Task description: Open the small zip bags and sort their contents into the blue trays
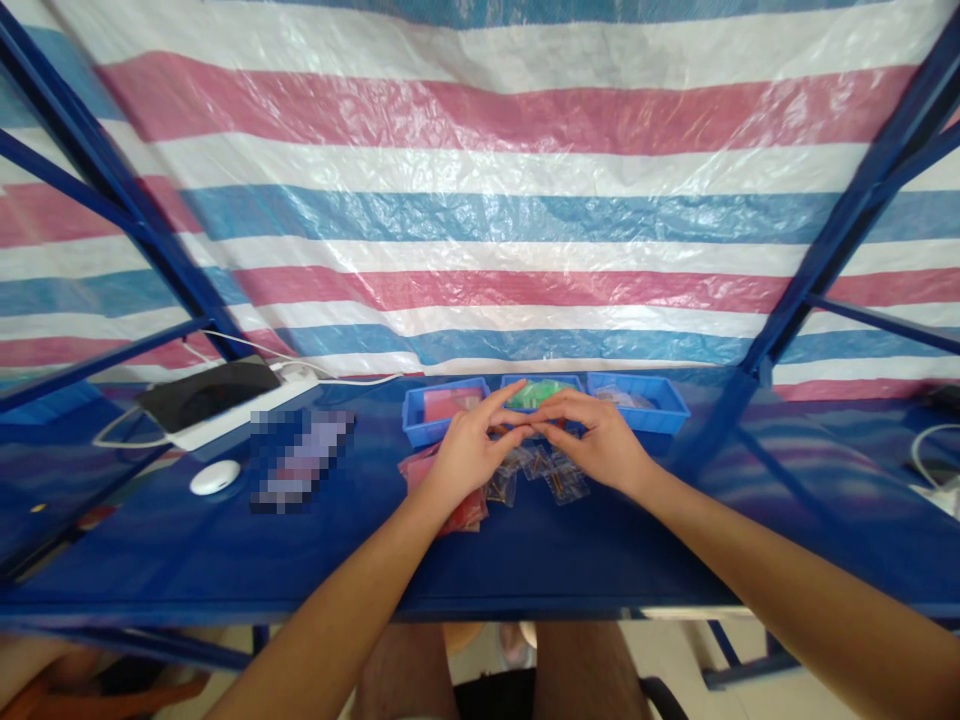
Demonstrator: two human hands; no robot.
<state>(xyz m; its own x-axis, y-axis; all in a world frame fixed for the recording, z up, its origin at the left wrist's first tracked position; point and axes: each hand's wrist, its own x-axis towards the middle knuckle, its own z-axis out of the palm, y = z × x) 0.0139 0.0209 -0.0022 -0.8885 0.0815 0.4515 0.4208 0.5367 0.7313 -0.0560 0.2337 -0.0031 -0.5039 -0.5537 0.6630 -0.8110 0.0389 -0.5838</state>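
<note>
My left hand [471, 445] and my right hand [592, 438] meet over the blue table [225, 545], fingertips touching at the middle. Their fingers are pinched together on something small I cannot make out. Under the hands lie several small clear plastic bags [541, 474] holding thin brownish parts. Red packets [463, 510] lie below my left wrist. Right behind the hands stand three blue trays in a row: the left tray [417, 412] holds red pieces, the middle tray [536, 392] green ones, the right tray [651, 402] clear bags.
A white power strip [225, 425] with a black tablet-like device [206, 392] on it sits at the left, with a white round object [214, 477] near it. A blurred patch lies beside. Blue frame posts rise on both sides; a striped tarp hangs behind. White cables lie at the far right.
</note>
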